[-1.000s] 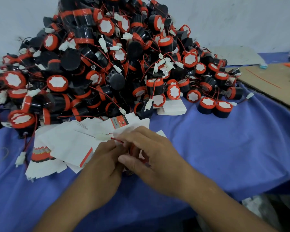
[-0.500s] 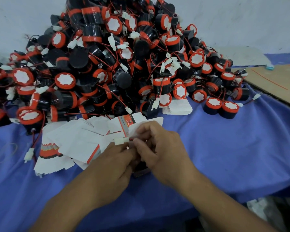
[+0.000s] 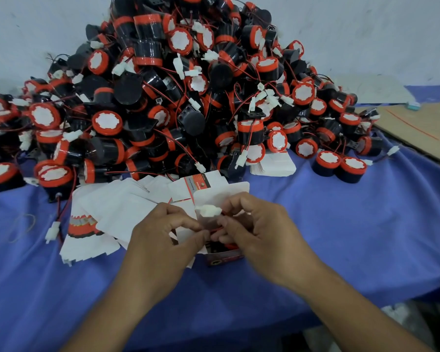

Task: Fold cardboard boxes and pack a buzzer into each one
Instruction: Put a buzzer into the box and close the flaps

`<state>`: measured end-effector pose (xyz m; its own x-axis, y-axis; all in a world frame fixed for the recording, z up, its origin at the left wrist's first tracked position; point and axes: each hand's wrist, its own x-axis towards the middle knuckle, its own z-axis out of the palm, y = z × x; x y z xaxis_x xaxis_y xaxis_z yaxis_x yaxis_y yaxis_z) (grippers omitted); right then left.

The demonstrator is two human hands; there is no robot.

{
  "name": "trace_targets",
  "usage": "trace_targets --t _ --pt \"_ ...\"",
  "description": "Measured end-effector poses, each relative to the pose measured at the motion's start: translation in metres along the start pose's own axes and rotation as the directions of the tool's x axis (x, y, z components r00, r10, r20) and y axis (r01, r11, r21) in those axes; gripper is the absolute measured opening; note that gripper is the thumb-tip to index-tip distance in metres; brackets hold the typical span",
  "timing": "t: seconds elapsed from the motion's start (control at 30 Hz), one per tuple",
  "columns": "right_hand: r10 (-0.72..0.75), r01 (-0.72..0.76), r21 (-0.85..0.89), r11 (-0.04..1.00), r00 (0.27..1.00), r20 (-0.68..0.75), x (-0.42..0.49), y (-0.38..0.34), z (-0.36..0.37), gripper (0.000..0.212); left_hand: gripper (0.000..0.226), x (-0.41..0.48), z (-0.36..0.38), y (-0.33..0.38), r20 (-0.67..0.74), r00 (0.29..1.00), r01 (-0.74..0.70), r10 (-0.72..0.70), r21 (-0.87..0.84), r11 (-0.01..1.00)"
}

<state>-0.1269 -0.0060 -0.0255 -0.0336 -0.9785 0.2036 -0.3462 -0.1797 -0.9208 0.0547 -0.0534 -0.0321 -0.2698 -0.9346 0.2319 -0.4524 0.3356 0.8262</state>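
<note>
— Entry one: what is gripped, and how?
— A small red-and-black printed carton [image 3: 225, 257] is pinched at its open mouth by the curled fingers of the left hand [image 3: 163, 235]. A white connector [image 3: 208, 210] is held at its right end by the fingertips of the right hand [image 3: 262, 232]. Both hands are closed narrowly, fingertips nearly meeting, low over the blue cloth [image 3: 341, 237].
— Contents of the carton?
— One buzzer [image 3: 217, 231] is lodged inside. Only a sliver of red is seen between the fingers, so its facing cannot be told. The carton's white flap [image 3: 229, 194] is raised behind it.
— Orientation of the connector?
— It is held just above the carton mouth, with its long axis running left to right.
— Surrounding stock?
— Flat white carton blanks [image 3: 117, 212] are fanned just beyond and left of the hands. Behind them, a heap of buzzers [image 3: 183, 97], black-bodied with red rims and white faces, is piled against the wall [image 3: 366, 34]. A second stack of blanks [image 3: 274, 165] is tucked at the heap's right foot.
</note>
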Motion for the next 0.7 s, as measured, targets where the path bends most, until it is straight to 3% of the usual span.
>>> trace_targets --t 0.1,0.23,0.37,0.43,0.6,0.7 --pt "-0.027 0.020 -0.130 0.991 0.998 -0.057 -0.001 0.004 0.000 0.011 0.015 0.000 0.004 0.002 0.026 1.000 0.009 -0.009 0.000 1.000" --pt "-0.204 0.168 -0.378 0.910 0.977 -0.059 -0.002 0.001 0.005 0.014 0.023 0.001 0.010 0.001 0.065 0.998 -0.020 0.016 0.064 0.998" --pt "-0.233 0.242 -0.347 0.906 0.970 0.068 -0.005 -0.003 -0.001 0.001 0.004 0.003 0.009 0.002 0.106 0.994 -0.017 0.010 0.063 0.998" --pt "-0.246 0.286 -0.359 0.888 0.957 0.155 -0.008 -0.007 -0.005 0.012 0.010 0.002 0.009 0.003 0.141 0.989 -0.054 0.040 0.090 0.994" --pt "-0.362 0.431 -0.644 0.633 0.899 0.245 -0.007 -0.016 0.000 0.043 0.010 0.004 0.007 0.003 0.221 0.975 -0.060 0.029 0.134 0.989" --pt "-0.337 0.436 -0.586 0.683 0.900 0.276 -0.003 -0.018 0.008 0.027 0.028 0.004 0.008 0.006 0.239 0.971 -0.029 0.024 0.017 0.999"
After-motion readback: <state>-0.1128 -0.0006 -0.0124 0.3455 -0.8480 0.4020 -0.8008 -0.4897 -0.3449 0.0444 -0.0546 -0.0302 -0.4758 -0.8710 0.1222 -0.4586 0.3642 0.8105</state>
